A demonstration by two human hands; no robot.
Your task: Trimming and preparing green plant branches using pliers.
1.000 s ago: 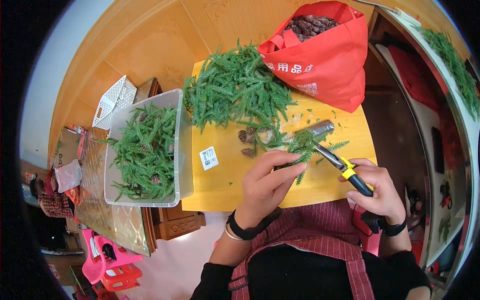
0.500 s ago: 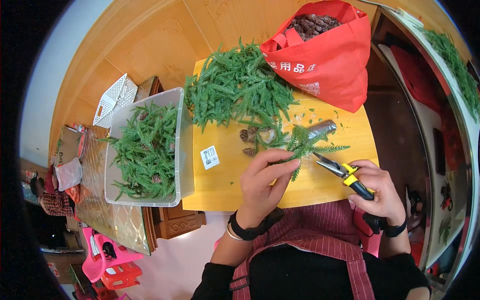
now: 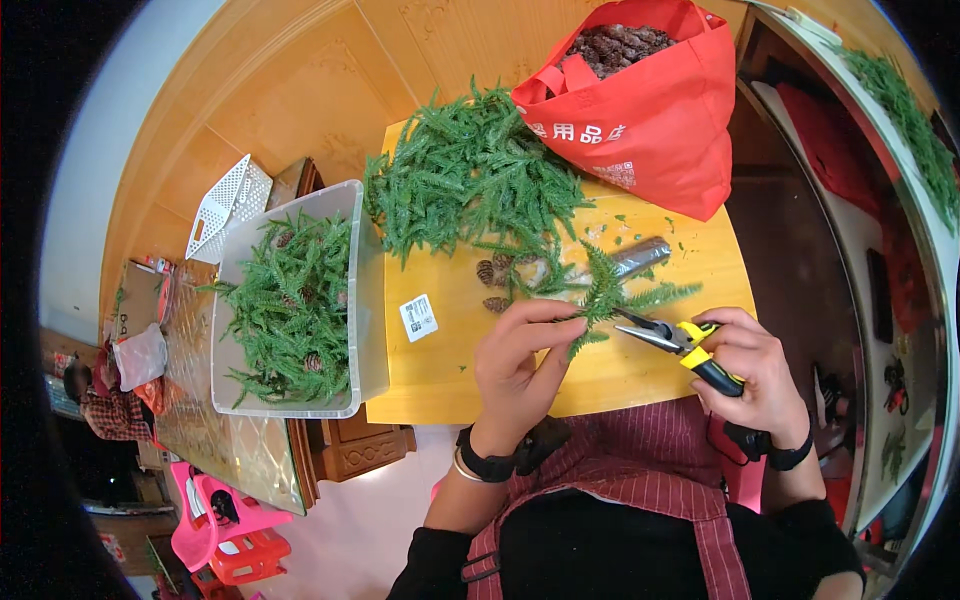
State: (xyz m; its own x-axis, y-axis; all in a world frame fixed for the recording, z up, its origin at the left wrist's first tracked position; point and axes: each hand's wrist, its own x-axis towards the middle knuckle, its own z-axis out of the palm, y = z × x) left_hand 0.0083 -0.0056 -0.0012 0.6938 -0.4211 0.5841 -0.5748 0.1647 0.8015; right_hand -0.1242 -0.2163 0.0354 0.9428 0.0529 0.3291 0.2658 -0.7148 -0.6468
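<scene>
My left hand (image 3: 525, 365) pinches a green artificial pine sprig (image 3: 604, 290) over the near part of the yellow table (image 3: 470, 385). In my right hand (image 3: 748, 370) is a pair of pliers (image 3: 690, 350) with black and yellow handles. Their jaws are parted and point left, close to the base of the sprig; whether they touch it I cannot tell. Beyond my left hand lie several brown pine cones (image 3: 494, 272). A dark, plastic-wrapped roll (image 3: 640, 258) rests behind the sprig.
A big heap of green sprigs (image 3: 470, 170) covers the table's back left. Back right stands a red bag (image 3: 640, 125) filled with pine cones (image 3: 615, 50). To the left is a clear plastic bin (image 3: 368, 330) of sprigs and cones. A white label (image 3: 418, 317) lies beside it.
The sprig has turned more upright in my left hand. The pliers have shifted slightly left, and their jaws have opened wider near the sprig's base.
</scene>
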